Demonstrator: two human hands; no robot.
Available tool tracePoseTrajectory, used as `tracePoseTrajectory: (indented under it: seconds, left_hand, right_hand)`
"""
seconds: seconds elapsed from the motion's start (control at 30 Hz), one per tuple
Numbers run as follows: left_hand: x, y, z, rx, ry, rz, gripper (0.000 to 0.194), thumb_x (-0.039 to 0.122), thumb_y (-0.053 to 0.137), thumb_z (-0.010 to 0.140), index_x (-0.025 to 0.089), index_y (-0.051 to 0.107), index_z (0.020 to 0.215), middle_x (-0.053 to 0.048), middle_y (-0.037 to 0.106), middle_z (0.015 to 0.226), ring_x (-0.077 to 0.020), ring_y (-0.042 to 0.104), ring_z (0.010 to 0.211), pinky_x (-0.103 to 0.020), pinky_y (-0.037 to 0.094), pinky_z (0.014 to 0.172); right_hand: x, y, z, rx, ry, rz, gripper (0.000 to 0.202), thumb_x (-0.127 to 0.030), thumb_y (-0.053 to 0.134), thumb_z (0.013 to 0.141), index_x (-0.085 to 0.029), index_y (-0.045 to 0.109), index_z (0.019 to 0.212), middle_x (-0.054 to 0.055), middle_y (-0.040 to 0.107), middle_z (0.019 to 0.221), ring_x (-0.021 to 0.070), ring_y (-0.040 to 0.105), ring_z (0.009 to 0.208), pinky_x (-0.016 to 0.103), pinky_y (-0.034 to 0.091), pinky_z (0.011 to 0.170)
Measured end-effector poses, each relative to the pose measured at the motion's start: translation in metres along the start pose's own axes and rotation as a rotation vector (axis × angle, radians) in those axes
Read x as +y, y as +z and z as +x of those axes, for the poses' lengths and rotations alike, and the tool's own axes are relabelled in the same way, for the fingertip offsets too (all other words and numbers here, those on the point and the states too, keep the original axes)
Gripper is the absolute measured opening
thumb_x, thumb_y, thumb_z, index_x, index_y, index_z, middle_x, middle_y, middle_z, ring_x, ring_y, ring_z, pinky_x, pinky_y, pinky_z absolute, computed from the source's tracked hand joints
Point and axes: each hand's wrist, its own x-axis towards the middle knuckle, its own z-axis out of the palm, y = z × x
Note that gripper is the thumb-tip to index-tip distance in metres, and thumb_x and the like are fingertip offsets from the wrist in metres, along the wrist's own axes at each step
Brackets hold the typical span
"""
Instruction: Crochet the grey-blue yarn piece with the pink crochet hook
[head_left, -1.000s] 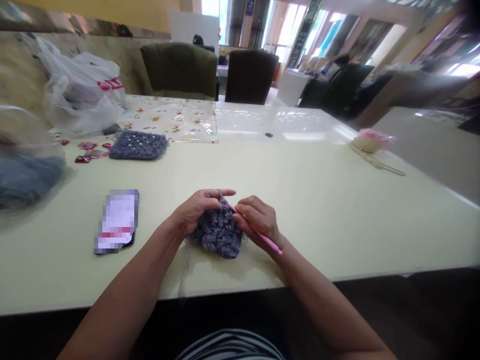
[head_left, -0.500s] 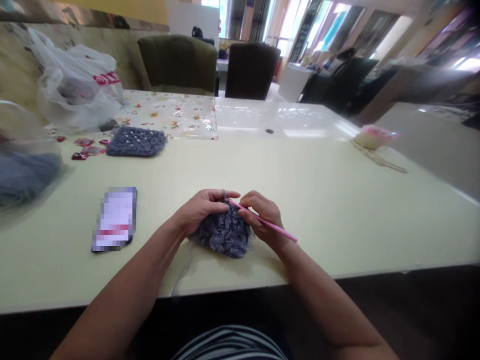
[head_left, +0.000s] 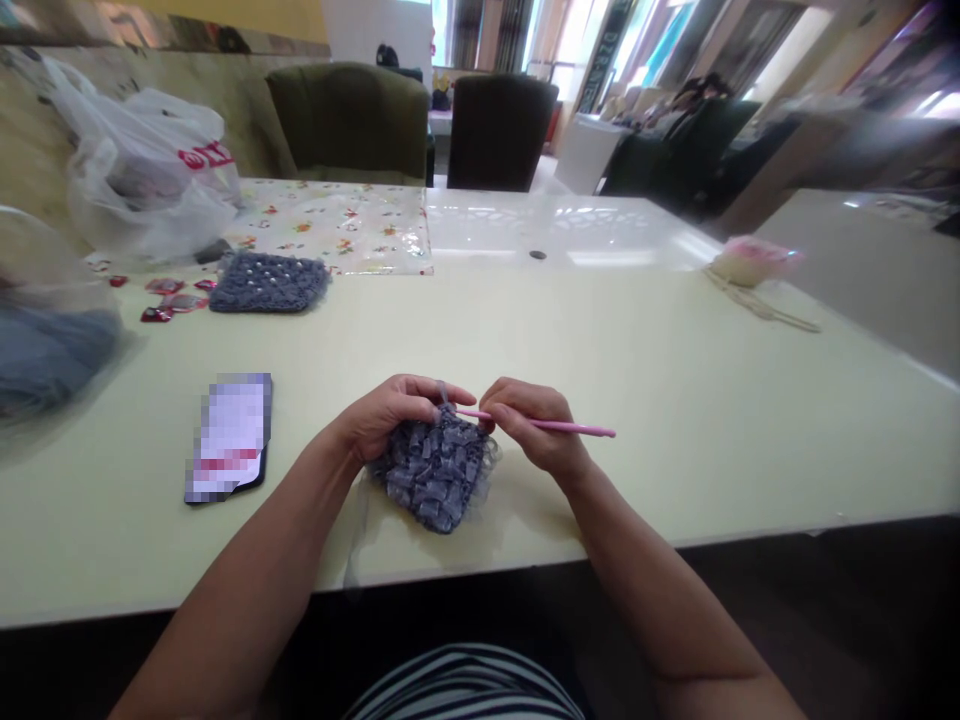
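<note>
My left hand (head_left: 394, 410) grips the upper left edge of a grey-blue crocheted piece (head_left: 435, 475) made of ribbon-like yarn. A strand of that yarn (head_left: 442, 392) loops over my left index finger, and a loose end trails down to the table's front edge. Between the thumb and fingers of my right hand (head_left: 536, 420) is a pink crochet hook (head_left: 574, 428). Its tip meets the top edge of the crocheted piece close to my left thumb; the exact stitch is too small to make out.
A phone (head_left: 231, 435) lies to the left on the pale table (head_left: 637, 380). Beyond it are a second crocheted piece (head_left: 270, 282), red wrappers (head_left: 166, 300), a white plastic bag (head_left: 154, 180) and a clear bag of grey yarn (head_left: 52, 350). A pinkish bundle with cord (head_left: 754, 262) sits far right.
The crochet hook has swung from slanting down to nearly level, and my right hand has shifted slightly right. The crocheted piece has turned and moved a little left, showing more of its face.
</note>
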Motion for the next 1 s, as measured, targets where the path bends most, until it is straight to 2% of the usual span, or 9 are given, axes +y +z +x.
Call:
tracePoseTrajectory:
  seconds: [0.1, 0.3, 0.43, 0.6, 0.7, 0.8, 0.87, 0.93, 1.0]
  left_hand:
    - [-0.005, 0.005, 0.002, 0.008, 0.034, 0.01, 0.041, 0.018, 0.08, 0.061, 0.014, 0.076, 0.102, -0.007, 0.076, 0.09, -0.0154, 0.068, 0.077, -0.027, 0.048, 0.075]
    - [-0.018, 0.019, 0.009, 0.034, 0.17, 0.131, 0.028, 0.022, 0.081, 0.07, 0.014, 0.072, 0.096, -0.004, 0.071, 0.09, -0.0132, 0.062, 0.085, -0.028, 0.043, 0.086]
    - [-0.023, 0.022, 0.012, 0.102, 0.206, 0.146, 0.022, 0.025, 0.079, 0.07, 0.014, 0.068, 0.084, -0.003, 0.067, 0.083, -0.0131, 0.057, 0.079, -0.029, 0.04, 0.081]
    - [-0.024, 0.021, 0.012, 0.107, 0.183, 0.196, 0.021, 0.026, 0.076, 0.069, 0.015, 0.061, 0.079, -0.001, 0.062, 0.076, -0.0128, 0.053, 0.072, -0.029, 0.039, 0.074]
    - [-0.019, 0.018, 0.01, 0.082, 0.192, 0.387, 0.016, 0.029, 0.069, 0.075, 0.016, 0.061, 0.081, -0.003, 0.063, 0.079, -0.0148, 0.054, 0.074, -0.03, 0.04, 0.073]
    - [-0.012, 0.012, 0.008, 0.133, 0.298, 0.801, 0.029, 0.044, 0.061, 0.087, 0.016, 0.071, 0.091, -0.008, 0.067, 0.093, -0.0227, 0.059, 0.092, -0.039, 0.041, 0.09]
    - [-0.008, 0.009, 0.006, 0.281, 0.372, 1.056, 0.042, 0.054, 0.053, 0.092, 0.019, 0.075, 0.091, -0.01, 0.068, 0.097, -0.0271, 0.058, 0.102, -0.051, 0.029, 0.108]
    - [-0.007, 0.007, 0.005, 0.417, 0.398, 1.195, 0.05, 0.057, 0.045, 0.096, 0.019, 0.077, 0.085, -0.011, 0.068, 0.095, -0.0288, 0.058, 0.104, -0.06, 0.008, 0.115]
    - [-0.006, 0.005, 0.005, 0.436, 0.399, 1.188, 0.051, 0.053, 0.042, 0.098, 0.018, 0.076, 0.084, -0.01, 0.07, 0.094, -0.0282, 0.059, 0.104, -0.061, 0.0, 0.116]
  right_hand:
    - [0.001, 0.004, -0.001, 0.042, -0.004, -0.035, 0.02, -0.024, 0.055, 0.097, -0.017, 0.063, 0.08, 0.002, 0.059, 0.073, 0.0112, 0.055, 0.066, 0.025, 0.044, 0.061]
    - [0.01, 0.013, -0.006, 0.039, -0.136, -0.388, 0.015, -0.029, 0.058, 0.096, -0.018, 0.06, 0.085, 0.001, 0.055, 0.079, 0.0101, 0.052, 0.066, 0.022, 0.041, 0.059]
    - [0.014, 0.011, -0.006, 0.021, -0.103, -0.48, 0.012, -0.03, 0.056, 0.097, -0.019, 0.063, 0.096, 0.003, 0.06, 0.083, 0.0123, 0.057, 0.069, 0.024, 0.044, 0.062]
    - [0.011, 0.012, -0.005, -0.037, -0.106, -0.482, 0.014, -0.026, 0.057, 0.096, -0.02, 0.066, 0.104, 0.005, 0.065, 0.09, 0.0132, 0.062, 0.073, 0.025, 0.048, 0.064]
    - [0.008, 0.014, -0.004, -0.012, -0.094, -0.46, 0.011, -0.023, 0.057, 0.095, -0.02, 0.067, 0.099, 0.004, 0.065, 0.087, 0.0127, 0.062, 0.071, 0.024, 0.048, 0.063]
    - [0.006, 0.015, -0.003, 0.074, -0.068, -0.402, 0.009, -0.02, 0.057, 0.095, -0.02, 0.067, 0.094, 0.003, 0.065, 0.083, 0.0132, 0.062, 0.072, 0.025, 0.048, 0.065]
    - [0.007, 0.014, -0.003, 0.146, -0.047, -0.383, 0.009, -0.019, 0.058, 0.094, -0.02, 0.067, 0.091, 0.002, 0.063, 0.081, 0.0129, 0.06, 0.071, 0.026, 0.047, 0.065]
    - [0.008, 0.013, -0.003, 0.207, -0.023, -0.379, 0.009, -0.019, 0.059, 0.094, -0.02, 0.067, 0.09, 0.001, 0.063, 0.08, 0.0124, 0.059, 0.07, 0.026, 0.046, 0.064]
    - [0.009, 0.013, -0.004, 0.243, -0.003, -0.37, 0.01, -0.02, 0.058, 0.095, -0.02, 0.067, 0.089, 0.001, 0.063, 0.08, 0.0127, 0.059, 0.07, 0.026, 0.046, 0.064]
